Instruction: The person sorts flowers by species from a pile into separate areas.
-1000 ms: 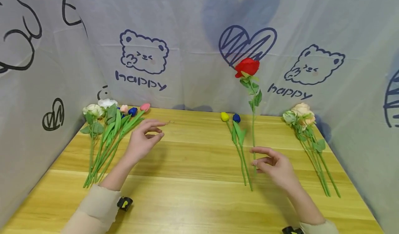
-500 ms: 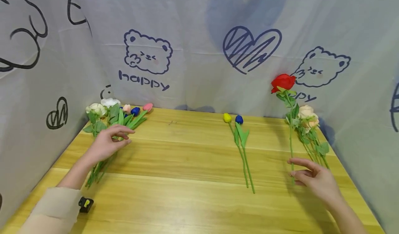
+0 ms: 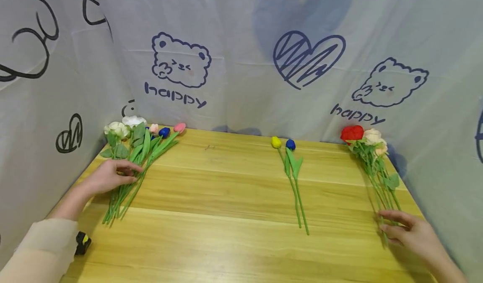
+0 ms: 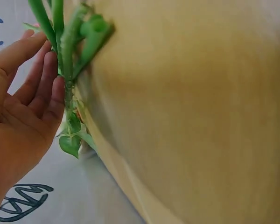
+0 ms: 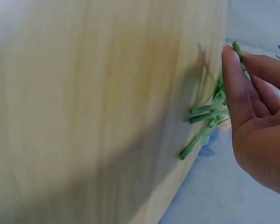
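My right hand (image 3: 411, 234) pinches the lower stem of a red rose (image 3: 352, 133) between thumb and fingers. The bloom lies at the left side of a bunch of peach roses (image 3: 373, 138) at the right. In the right wrist view, the pinched stem's cut end pokes out above the fingertips, while other stem ends (image 5: 203, 116) lie beyond. My left hand (image 3: 113, 176) is over the left bunch of mixed flowers, fingers loosely bent and fingertips right at the green stems (image 4: 67, 51). That bunch has white roses (image 3: 117, 130), blue tulips (image 3: 164, 132) and a pink tulip (image 3: 180, 128).
A yellow tulip (image 3: 276, 142) and a blue tulip (image 3: 290, 144) lie side by side right of the middle of the wooden table (image 3: 211, 241). Pale cloth walls (image 3: 241, 65) with drawings enclose the back and both sides.
My right hand has carried the red rose rightward and lowered it from upright onto the peach bunch. My left hand has moved left and down to the mixed bunch.
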A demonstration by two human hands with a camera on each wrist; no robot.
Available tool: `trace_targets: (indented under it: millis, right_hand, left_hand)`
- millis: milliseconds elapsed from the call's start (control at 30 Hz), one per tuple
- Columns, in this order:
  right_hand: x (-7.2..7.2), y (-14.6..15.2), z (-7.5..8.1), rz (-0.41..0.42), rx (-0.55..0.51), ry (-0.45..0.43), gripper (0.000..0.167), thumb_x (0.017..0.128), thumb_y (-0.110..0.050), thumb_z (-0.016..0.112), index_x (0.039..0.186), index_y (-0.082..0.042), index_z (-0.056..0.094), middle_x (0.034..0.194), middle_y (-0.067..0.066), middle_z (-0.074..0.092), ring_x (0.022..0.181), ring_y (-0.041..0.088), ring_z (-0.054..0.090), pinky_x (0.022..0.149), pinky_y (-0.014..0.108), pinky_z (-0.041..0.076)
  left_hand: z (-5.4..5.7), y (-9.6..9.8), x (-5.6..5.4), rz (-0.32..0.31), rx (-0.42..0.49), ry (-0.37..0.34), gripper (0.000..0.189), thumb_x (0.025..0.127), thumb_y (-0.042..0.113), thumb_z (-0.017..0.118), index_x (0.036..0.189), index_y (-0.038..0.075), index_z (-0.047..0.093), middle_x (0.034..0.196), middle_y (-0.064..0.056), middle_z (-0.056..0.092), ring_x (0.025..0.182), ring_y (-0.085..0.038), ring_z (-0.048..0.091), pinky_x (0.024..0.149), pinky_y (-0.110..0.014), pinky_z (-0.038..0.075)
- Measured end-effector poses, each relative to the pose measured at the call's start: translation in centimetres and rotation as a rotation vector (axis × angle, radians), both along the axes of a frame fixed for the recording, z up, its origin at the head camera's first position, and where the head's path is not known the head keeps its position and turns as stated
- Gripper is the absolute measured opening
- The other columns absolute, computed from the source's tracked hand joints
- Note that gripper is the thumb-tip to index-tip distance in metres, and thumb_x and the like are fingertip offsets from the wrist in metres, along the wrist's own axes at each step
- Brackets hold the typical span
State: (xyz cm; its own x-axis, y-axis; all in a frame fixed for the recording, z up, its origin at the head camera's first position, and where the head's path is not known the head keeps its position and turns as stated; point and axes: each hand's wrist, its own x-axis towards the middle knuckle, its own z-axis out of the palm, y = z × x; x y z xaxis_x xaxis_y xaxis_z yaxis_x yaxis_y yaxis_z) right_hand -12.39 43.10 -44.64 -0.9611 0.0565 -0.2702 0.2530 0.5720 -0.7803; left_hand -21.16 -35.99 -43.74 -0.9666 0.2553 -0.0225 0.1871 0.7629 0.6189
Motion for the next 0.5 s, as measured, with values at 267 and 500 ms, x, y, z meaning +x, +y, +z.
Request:
trace_targets:
  millis: [267, 500]
  right_hand:
    - [-0.67, 0.48, -0.74, -0.044, 0.061, -0.067, 0.058, 0.098, -0.019, 0.075, 0.145, 0.007, 0.054, 0.135, 0.029, 0.060, 0.089, 0.009, 0.072, 0.075, 0.036, 0.064]
    - [-1.00, 0.48, -1.15, -0.052, 0.093, -0.036, 0.055, 0.097, -0.020, 0.077, 0.140, 0.009, 0.059, 0.117, 0.016, 0.073, 0.085, 0.010, 0.072, 0.074, 0.034, 0.064]
  left_hand:
    - [-0.61, 0.23, -0.57, -0.030, -0.019, -0.087, 0.039, 0.093, 0.019, 0.081, 0.128, 0.004, 0.073, 0.106, -0.008, 0.069, 0.094, -0.018, 0.060, 0.075, -0.033, 0.051]
    - [-1.00, 0.21, -0.69, -0.047, 0.001, -0.107, 0.037, 0.095, 0.013, 0.076, 0.130, 0.001, 0.071, 0.110, -0.009, 0.069, 0.094, -0.019, 0.056, 0.074, -0.033, 0.051]
